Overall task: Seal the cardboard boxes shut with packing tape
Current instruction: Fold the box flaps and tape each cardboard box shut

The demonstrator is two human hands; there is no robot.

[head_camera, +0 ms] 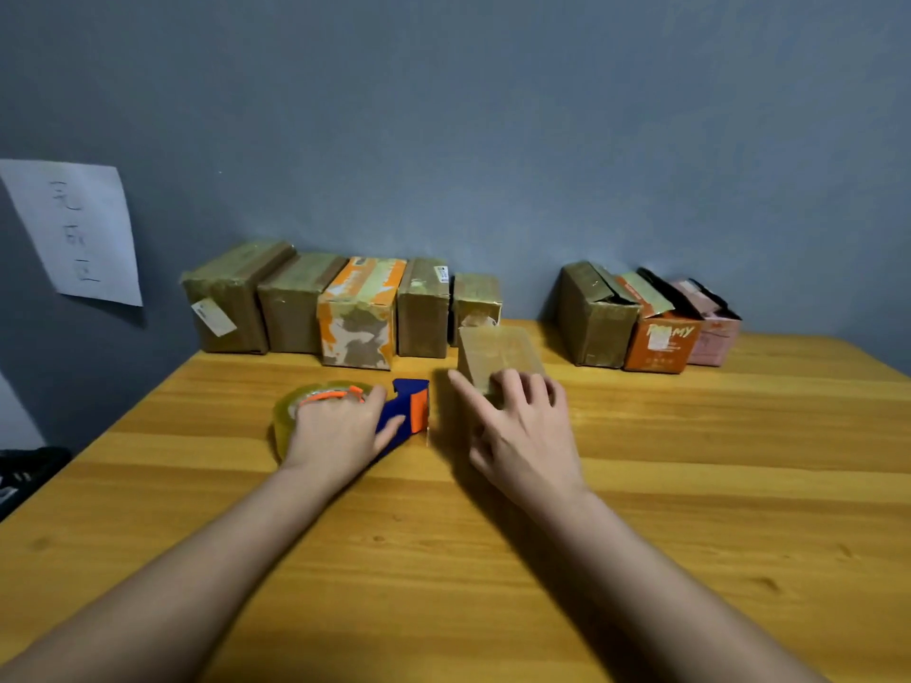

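Wood table (641, 510), near half bare, lots of open room in front of both arms. Far edge meets the grey wall (493, 115); left edge runs diagonally down toward the lower left, right edge cut off past the pink box (715, 332).

Left hand (340, 426) lies over the tape gun (402, 411), fingers curled on the blue handle and the clear roll (291, 416). Gun's long axis runs left-right, slightly tilted, orange-blue head pointing right toward the small box (495, 352), a narrow gap between them.

Right hand (522, 426) holds the small box by its near end, fingers bent over the top, index stretched out to the left, thumb on the near side. Box sits centre table, long axis running away from the person, top face up; can't tell if it is taped.

Back row against the wall: five boxes (340, 303) side by side on the left, then a gap, then three more (646, 317) on the right with flaps raised. Small box is just in front of the gap's left side, almost touching the fifth box.

Paper note (79, 229) on the wall, far left.
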